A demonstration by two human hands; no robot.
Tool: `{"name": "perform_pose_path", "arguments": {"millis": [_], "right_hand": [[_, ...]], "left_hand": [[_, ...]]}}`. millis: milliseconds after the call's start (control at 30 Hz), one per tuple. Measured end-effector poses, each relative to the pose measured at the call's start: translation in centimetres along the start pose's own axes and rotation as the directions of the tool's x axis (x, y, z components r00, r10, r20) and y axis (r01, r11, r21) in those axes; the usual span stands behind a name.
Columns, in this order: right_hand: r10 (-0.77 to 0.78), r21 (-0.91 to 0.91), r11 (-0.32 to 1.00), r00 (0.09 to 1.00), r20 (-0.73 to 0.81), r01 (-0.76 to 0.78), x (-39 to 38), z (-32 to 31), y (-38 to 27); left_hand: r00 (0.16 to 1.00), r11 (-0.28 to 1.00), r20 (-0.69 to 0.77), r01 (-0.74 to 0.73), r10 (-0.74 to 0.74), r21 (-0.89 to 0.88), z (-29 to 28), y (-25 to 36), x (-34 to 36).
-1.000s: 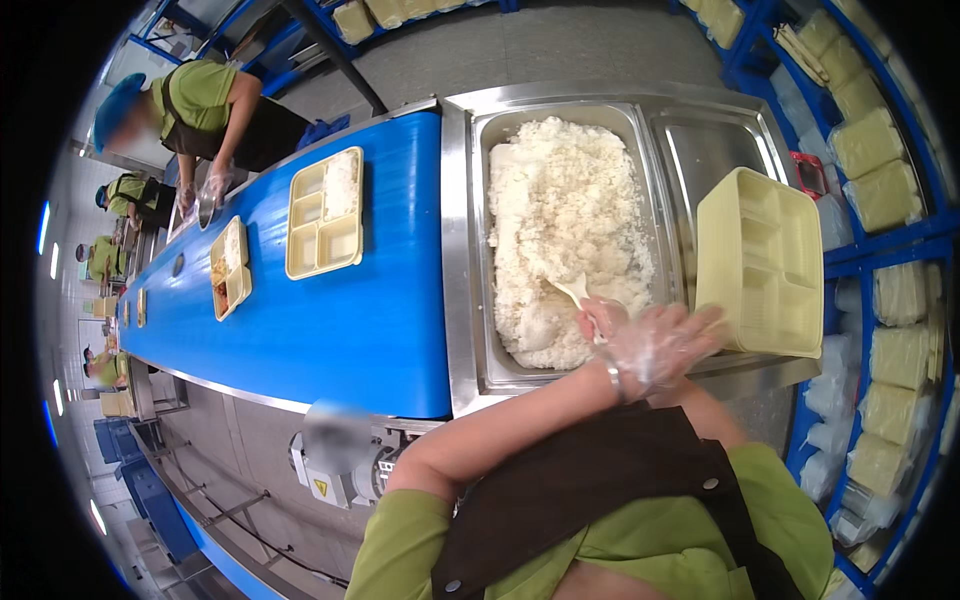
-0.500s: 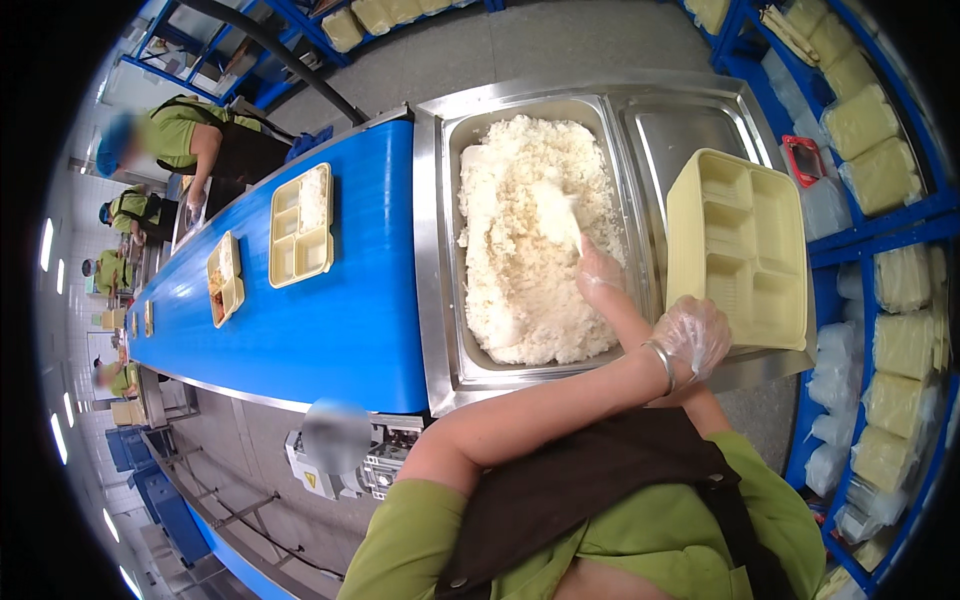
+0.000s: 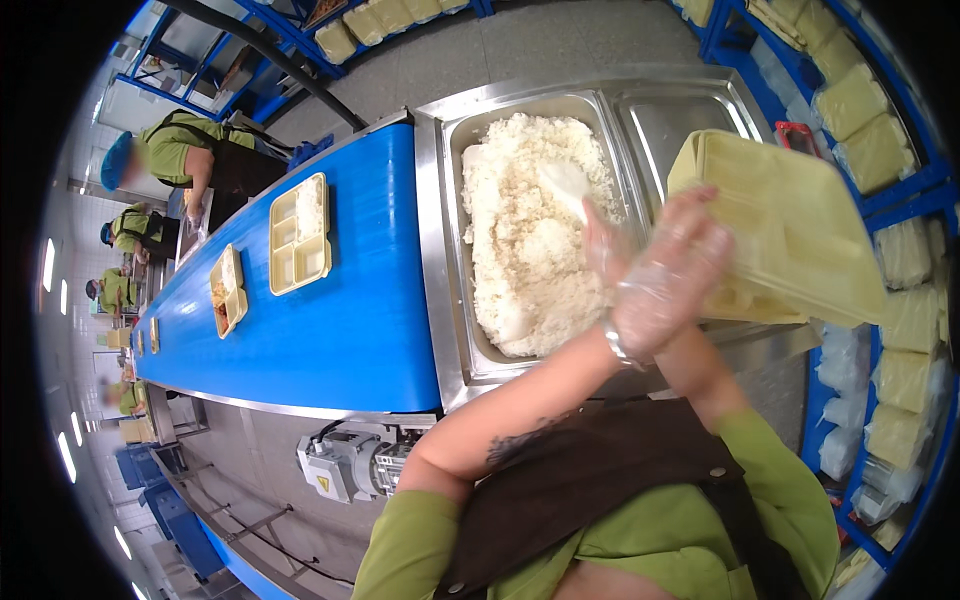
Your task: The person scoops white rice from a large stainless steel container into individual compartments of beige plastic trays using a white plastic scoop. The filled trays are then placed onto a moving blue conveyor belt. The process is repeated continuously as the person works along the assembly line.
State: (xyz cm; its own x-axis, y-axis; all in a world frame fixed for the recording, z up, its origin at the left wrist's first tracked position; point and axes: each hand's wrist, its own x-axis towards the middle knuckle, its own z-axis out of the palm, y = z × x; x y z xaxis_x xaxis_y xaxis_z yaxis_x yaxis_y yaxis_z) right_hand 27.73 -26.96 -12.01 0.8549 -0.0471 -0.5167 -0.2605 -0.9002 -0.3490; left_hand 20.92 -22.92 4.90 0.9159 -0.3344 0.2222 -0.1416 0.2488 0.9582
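Note:
My crossed arms reach over a steel pan [image 3: 452, 300] of white rice [image 3: 510, 220]. My left hand [image 3: 665, 275], in a clear glove with a bracelet at the wrist, lies over my right forearm. Its fingers are closed at the near-left edge of a pale yellow compartment tray [image 3: 800, 225], which tilts up off the stack and is smeared by motion. My right hand [image 3: 606, 245], partly hidden behind the left, grips a white rice paddle [image 3: 567, 183]. The paddle's blade rests on the rice.
Left of the pan runs a blue conveyor belt [image 3: 370, 250] carrying a tray with rice [image 3: 300, 235] and another filled tray [image 3: 228, 290]. Co-workers [image 3: 205, 150] stand along it. A motor [image 3: 345, 465] sits below the belt. Blue shelves [image 3: 900, 200] with wrapped tray stacks rise at right.
My left hand has moved left and up, and the top tray has tilted off the stack. The paddle has shifted slightly upward on the rice, my right hand with it.

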Motion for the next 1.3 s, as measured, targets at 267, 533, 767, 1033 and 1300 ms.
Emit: {"name": "perform_pose_path", "arguments": {"millis": [267, 533, 767, 1033, 1300], "right_hand": [[-0.1, -0.141, 0.981, 0.972, 0.215, 0.133, -6.1, 3.7, -1.7], [-0.066, 0.762, 0.585, 0.921, 0.384, -0.276, -9.7, 0.7, 4.2], [-0.092, 0.921, 0.226, 0.934, 0.346, -0.319, -4.7, 5.6, 0.4], [-0.194, 0.963, 0.217, 0.96, 0.204, -0.161, 1.0, 7.8, -1.9], [-0.134, 0.906, 0.419, 0.983, 0.122, -0.056, -4.1, 3.0, -0.4]], "left_hand": [[0.891, 0.696, -0.259, 0.084, -0.372, -0.713, -13.6, 5.7, -5.4], [0.67, 0.753, -0.562, -0.007, -0.485, -0.658, -27.3, 1.2, -16.5], [0.574, 0.749, -0.616, -0.009, -0.539, -0.663, -27.5, 1.5, -20.5], [0.553, 0.789, -0.665, -0.023, -0.502, -0.615, -26.1, 2.2, -20.9], [0.551, 0.803, -0.619, 0.175, -0.56, -0.57, -23.8, 0.8, -18.1]]}}
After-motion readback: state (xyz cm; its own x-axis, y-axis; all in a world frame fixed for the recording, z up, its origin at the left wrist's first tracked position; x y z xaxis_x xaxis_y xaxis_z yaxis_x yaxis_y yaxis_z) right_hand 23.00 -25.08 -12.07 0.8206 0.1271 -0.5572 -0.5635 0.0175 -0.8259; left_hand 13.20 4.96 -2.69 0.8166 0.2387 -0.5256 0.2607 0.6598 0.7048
